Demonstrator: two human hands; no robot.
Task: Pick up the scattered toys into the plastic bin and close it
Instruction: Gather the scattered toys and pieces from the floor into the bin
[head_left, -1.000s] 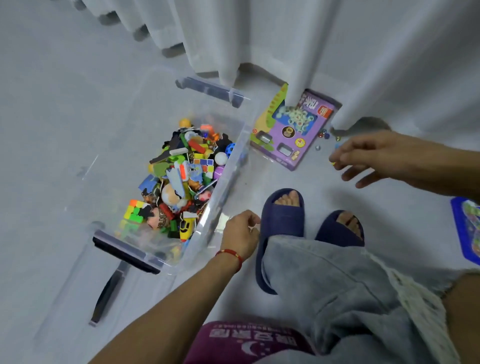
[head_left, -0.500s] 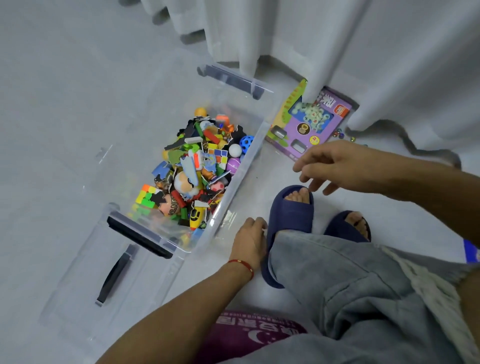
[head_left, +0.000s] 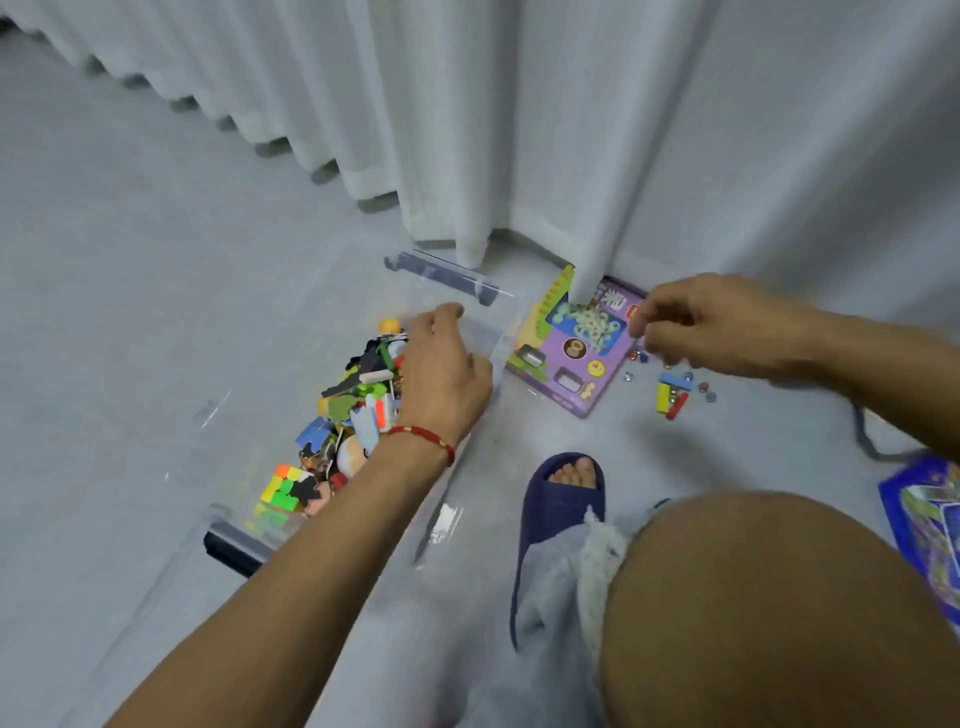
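Your left hand (head_left: 441, 374) has left the floor beside your slipper, where it was resting half a second ago, and is now raised over the far right part of the clear plastic bin (head_left: 498, 353). Its fingers are curved downward and loosely apart; I cannot tell if they hold something, because only the back of the hand shows. The red bracelet (head_left: 423, 439) sits on that wrist.

Your right hand (head_left: 706, 325) has gone from the space above your slippers to above the floor just to the right of the purple toy box (head_left: 571, 358). Its fingers are bent and drawn together as in a pinch, but what they pinch, if anything, is too small and blurred to see.

The bin stands open on the floor, in the same place as before relative to the curtain, and it is filled with mixed toys (head_left: 358, 405); a colourful cube puzzle (head_left: 283, 491) lies near its near end. The purple toy box lies flat on the floor, touching the right wall of the bin at its far end, with the curtain (head_left: 587, 156) hanging over its far corner. Several marbles (head_left: 636, 358) and a few small coloured blocks (head_left: 672, 395) are scattered on the floor just to the right of this box, below your right hand. A blue packet (head_left: 930, 525) lies at the right edge of the view, now more visible than before. Your dark blue slipper (head_left: 550, 519) is near the bin's right side.
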